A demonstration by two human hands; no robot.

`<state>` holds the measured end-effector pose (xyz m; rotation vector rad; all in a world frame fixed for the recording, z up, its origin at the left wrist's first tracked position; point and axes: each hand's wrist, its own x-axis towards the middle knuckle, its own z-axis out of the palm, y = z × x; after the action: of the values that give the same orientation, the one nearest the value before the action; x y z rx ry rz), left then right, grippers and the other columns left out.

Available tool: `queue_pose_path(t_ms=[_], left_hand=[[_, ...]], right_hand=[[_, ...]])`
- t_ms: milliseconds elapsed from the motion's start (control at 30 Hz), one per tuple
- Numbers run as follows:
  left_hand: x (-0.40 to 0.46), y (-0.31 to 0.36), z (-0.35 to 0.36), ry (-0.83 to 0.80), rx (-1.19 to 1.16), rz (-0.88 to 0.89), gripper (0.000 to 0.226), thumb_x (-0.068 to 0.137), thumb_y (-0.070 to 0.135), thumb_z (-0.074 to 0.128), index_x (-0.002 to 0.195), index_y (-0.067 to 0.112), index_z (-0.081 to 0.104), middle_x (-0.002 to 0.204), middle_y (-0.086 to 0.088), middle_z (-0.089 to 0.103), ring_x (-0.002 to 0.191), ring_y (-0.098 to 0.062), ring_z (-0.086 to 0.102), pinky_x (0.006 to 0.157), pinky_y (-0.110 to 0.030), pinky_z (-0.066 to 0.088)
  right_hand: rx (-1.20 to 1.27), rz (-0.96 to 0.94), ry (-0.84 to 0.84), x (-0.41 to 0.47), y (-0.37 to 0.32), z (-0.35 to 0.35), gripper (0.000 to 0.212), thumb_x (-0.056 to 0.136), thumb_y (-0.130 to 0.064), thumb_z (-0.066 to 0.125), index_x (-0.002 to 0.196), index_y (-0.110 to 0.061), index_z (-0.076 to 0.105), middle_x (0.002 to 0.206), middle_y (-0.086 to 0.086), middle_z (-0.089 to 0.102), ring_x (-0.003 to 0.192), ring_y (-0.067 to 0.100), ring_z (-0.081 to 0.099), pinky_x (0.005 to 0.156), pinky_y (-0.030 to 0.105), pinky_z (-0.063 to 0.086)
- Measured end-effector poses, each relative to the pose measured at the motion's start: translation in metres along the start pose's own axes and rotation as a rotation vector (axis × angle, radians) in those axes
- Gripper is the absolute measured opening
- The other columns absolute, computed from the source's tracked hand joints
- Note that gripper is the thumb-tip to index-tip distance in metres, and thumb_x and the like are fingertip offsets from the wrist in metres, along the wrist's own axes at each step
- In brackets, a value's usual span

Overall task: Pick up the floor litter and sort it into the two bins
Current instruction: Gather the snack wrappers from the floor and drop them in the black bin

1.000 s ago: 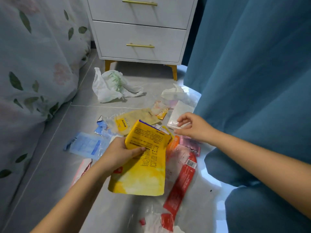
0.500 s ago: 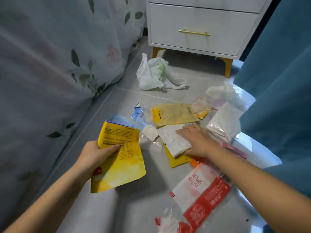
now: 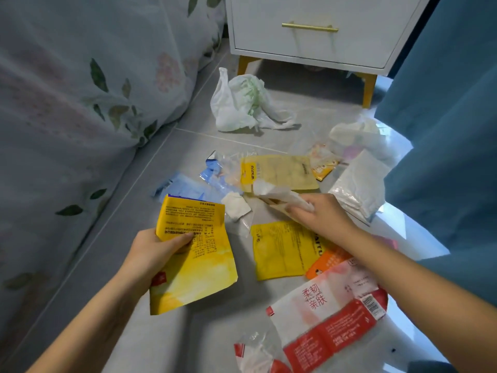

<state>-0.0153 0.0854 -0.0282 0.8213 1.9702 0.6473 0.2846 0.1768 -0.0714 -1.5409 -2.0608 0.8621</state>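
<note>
No bins in sight, so sorting could go astray. The left hand pinches the big yellow pouch at seven o'clock; the right hand, at center, curls round a flimsy white wrapper that may slip free.

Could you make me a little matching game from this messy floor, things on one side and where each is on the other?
Things:
1. yellow pouch
2. white wrapper
3. red and white pack
4. white plastic bag

Places:
A. by the nightstand legs
B. held in the left hand
C. on the floor, nearest the camera
D. pinched by the right hand

Pairs: 1-B, 2-D, 3-C, 4-A
</note>
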Motion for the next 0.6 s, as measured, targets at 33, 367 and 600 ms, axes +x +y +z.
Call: queue_pose_path(t_ms=[33, 367, 600], left_hand=[[-0.002, 0.002, 0.002, -0.010, 0.003, 0.007, 0.010, 0.081, 0.029, 0.074, 0.077, 0.021, 0.069, 0.076, 0.000, 0.071, 0.070, -0.021, 0.069, 0.061, -0.030, 0.052], [-0.033, 0.024, -0.026, -0.006, -0.089, 0.037, 0.008, 0.080, 0.028, 0.075, 0.080, 0.021, 0.071, 0.078, 0.000, 0.074, 0.069, -0.022, 0.071, 0.061, -0.031, 0.055], [-0.102, 0.037, -0.121, 0.208, -0.188, 0.022, 0.006, 0.079, 0.025, 0.076, 0.076, 0.020, 0.074, 0.064, 0.009, 0.075, 0.058, -0.010, 0.070, 0.058, -0.026, 0.052]], right_hand=[[0.058, 0.036, 0.020, 0.000, -0.007, -0.002, 0.026, 0.085, -0.034, 0.066, 0.062, -0.020, 0.066, 0.051, -0.007, 0.049, 0.048, 0.001, 0.046, 0.046, 0.019, 0.030], [0.704, 0.210, -0.111, -0.007, -0.078, -0.007, 0.010, 0.090, -0.028, 0.061, 0.085, -0.021, 0.066, 0.084, -0.004, 0.072, 0.067, -0.005, 0.067, 0.059, 0.008, 0.050], [0.778, 0.150, -0.291, 0.005, -0.173, -0.003, 0.022, 0.090, -0.023, 0.062, 0.112, -0.023, 0.063, 0.111, 0.003, 0.070, 0.102, 0.020, 0.067, 0.091, 0.039, 0.052]])
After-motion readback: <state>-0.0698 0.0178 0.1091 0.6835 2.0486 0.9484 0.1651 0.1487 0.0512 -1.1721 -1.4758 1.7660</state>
